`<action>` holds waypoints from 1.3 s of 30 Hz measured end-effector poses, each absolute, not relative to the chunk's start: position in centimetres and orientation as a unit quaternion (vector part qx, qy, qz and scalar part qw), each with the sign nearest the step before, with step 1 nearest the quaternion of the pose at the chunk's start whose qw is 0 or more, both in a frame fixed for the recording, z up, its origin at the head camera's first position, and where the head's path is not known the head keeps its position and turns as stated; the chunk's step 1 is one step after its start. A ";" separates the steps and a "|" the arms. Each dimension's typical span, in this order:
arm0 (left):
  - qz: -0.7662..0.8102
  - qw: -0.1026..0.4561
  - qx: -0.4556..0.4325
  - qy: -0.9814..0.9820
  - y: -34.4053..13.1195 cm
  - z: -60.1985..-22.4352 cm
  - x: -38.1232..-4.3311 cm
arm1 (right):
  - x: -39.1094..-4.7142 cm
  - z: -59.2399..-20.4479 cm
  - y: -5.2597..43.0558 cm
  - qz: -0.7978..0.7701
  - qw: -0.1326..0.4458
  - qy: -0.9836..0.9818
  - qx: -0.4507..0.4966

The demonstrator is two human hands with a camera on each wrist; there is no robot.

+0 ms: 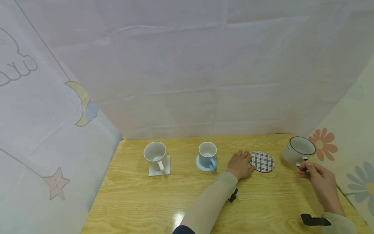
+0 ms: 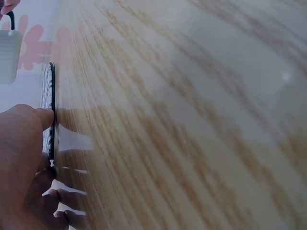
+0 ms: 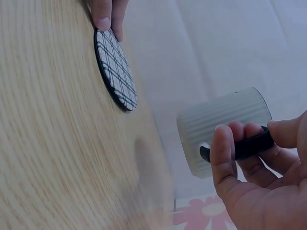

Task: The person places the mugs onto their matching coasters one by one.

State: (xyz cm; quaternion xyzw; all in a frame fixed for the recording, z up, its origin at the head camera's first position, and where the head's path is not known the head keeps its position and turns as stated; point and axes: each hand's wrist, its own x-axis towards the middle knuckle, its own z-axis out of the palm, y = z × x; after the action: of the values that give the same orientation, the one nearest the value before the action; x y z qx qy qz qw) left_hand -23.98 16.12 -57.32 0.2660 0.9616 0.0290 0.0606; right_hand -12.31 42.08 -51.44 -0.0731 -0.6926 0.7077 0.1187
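In the head view my right hand (image 1: 319, 178) grips the black handle of a ribbed white mug (image 1: 292, 155) with a dark rim. The right wrist view shows the fingers curled round that handle (image 3: 249, 145), and the mug (image 3: 220, 117) held off the table, apart from the coaster. A round plaid coaster (image 1: 262, 162) with a dark edge lies flat on the wood. At its left side my left hand (image 1: 240, 165) rests low on the table, fingers spread, thumb touching the coaster's edge. In the left wrist view, the coaster (image 2: 49, 112) appears edge-on beside the thumb.
A pale blue mug (image 1: 206, 155) stands on a round light blue coaster (image 1: 201, 165), left of my left hand. Farther left, a white mug (image 1: 155, 154) sits on a square white coaster (image 1: 159, 172). Printed cloth walls (image 1: 190, 81) border the wooden table (image 1: 140, 204).
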 end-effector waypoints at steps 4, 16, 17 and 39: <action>0.029 0.046 0.271 0.961 15.8 -56.8 -23.6 | -12.3 -51.2 41.8 0.712 0.120 -0.689 -0.061; 0.036 0.049 0.269 0.961 16.1 -56.7 -23.9 | -12.4 -50.7 40.7 0.704 0.135 -0.696 -0.054; 0.034 0.046 0.270 0.961 16.0 -56.6 -23.9 | -12.4 -50.6 40.6 0.705 0.136 -0.694 -0.052; 0.024 0.035 0.266 0.963 15.9 -56.8 -23.5 | -12.1 -51.6 40.1 0.703 0.139 -0.696 -0.035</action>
State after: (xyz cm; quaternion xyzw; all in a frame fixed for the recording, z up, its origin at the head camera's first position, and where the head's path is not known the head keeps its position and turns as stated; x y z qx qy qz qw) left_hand -23.50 15.91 -56.83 0.2664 0.9629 0.0242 0.0354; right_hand -12.11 40.13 -51.59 -0.0347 -0.6963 0.7032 0.1392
